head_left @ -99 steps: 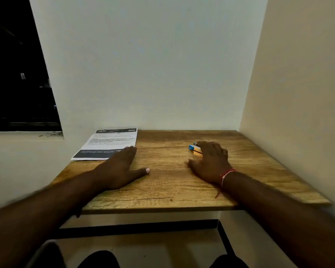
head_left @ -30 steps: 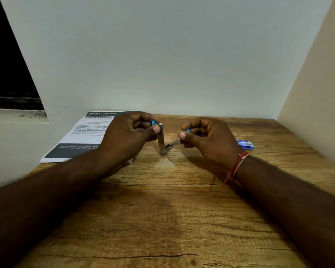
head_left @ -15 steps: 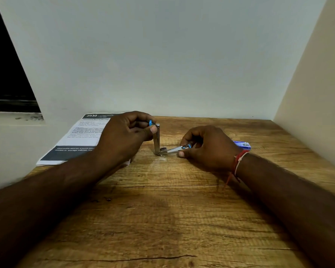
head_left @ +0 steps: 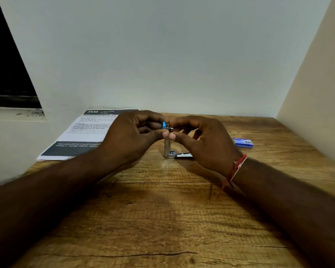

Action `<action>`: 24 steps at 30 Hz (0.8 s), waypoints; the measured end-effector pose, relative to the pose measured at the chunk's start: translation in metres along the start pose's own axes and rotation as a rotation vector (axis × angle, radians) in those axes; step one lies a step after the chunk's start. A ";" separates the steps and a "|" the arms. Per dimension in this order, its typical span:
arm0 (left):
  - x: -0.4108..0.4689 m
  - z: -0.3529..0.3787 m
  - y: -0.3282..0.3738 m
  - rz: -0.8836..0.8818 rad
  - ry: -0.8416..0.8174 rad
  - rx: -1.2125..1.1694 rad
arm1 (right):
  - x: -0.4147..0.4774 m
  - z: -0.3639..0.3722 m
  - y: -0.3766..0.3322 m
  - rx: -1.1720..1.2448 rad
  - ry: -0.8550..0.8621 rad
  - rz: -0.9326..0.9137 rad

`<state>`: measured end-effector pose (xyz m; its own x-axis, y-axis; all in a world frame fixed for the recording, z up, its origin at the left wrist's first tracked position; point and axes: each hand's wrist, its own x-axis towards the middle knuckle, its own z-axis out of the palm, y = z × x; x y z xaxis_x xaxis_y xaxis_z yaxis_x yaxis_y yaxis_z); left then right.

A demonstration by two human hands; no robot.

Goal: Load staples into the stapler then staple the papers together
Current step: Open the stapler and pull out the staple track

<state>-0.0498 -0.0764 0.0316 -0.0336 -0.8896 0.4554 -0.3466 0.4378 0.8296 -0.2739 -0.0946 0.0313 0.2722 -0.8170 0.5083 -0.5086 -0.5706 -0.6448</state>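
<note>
Up goes the right hand (head_left: 203, 140): it has left the flat arm of the stapler (head_left: 167, 147) and now meets the left hand (head_left: 132, 136) at the top of the standing arm. The left hand curls round that top by the blue tip. The right hand pinches it with thumb and finger. The stapler sits open on the surface (head_left: 162, 209), one arm up, one flat. Papers (head_left: 81, 136) lie left of the stapler, and a small blue box (head_left: 243, 142) lies right of it.

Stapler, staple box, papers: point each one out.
Small blue-and-silver metal stapler (head_left: 167, 148), head view, on its upright metal arm.
Small blue staple box (head_left: 243, 142), head view, on its top face.
White printed papers (head_left: 81, 136), head view, on the top sheet's text.
</note>
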 end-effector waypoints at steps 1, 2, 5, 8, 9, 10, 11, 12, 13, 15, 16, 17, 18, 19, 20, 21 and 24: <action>-0.001 0.001 0.001 0.004 -0.002 -0.006 | 0.000 0.001 0.001 0.009 0.007 -0.005; -0.001 0.000 0.001 0.007 -0.002 -0.013 | 0.000 0.000 0.001 0.015 0.011 -0.007; -0.001 -0.001 0.003 0.022 -0.017 -0.014 | 0.001 -0.001 0.005 0.038 0.011 -0.011; -0.003 0.000 0.005 0.037 -0.022 -0.008 | 0.002 -0.001 0.006 0.045 0.014 -0.018; -0.003 0.000 0.005 0.038 -0.020 -0.009 | 0.002 -0.001 0.006 0.042 0.014 -0.023; -0.003 0.000 0.005 0.041 -0.019 -0.001 | 0.002 -0.001 0.006 0.037 0.013 -0.030; -0.003 0.000 0.005 0.043 -0.020 0.012 | 0.002 -0.001 0.006 0.032 0.014 -0.037; -0.003 0.000 0.004 0.043 -0.020 0.024 | 0.002 -0.001 0.006 0.030 0.017 -0.043; -0.002 0.000 0.004 0.039 -0.019 0.033 | 0.002 -0.001 0.006 0.030 0.022 -0.049; -0.002 0.001 0.005 0.031 -0.015 0.050 | 0.002 0.001 0.007 0.026 0.032 -0.055; -0.003 0.001 0.005 0.028 -0.013 0.054 | 0.002 0.001 0.007 0.024 0.037 -0.058; -0.003 0.001 0.005 0.026 -0.014 0.056 | 0.002 0.002 0.007 0.023 0.041 -0.061; -0.003 0.001 0.005 0.024 -0.015 0.060 | 0.002 0.002 0.006 0.022 0.042 -0.064; -0.003 0.002 0.005 0.022 -0.018 0.060 | 0.001 0.003 0.006 0.020 0.044 -0.067; -0.003 0.002 0.005 0.020 -0.020 0.060 | 0.000 0.003 0.005 0.018 0.046 -0.070; -0.003 0.002 0.004 0.018 -0.023 0.063 | -0.001 0.003 0.005 0.019 0.047 -0.074; -0.002 0.004 0.003 0.007 -0.028 0.073 | -0.003 0.005 0.002 0.032 0.048 -0.071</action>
<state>-0.0547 -0.0736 0.0315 -0.0620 -0.8902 0.4514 -0.4139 0.4345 0.7999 -0.2716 -0.0934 0.0254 0.2665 -0.7702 0.5794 -0.4627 -0.6296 -0.6242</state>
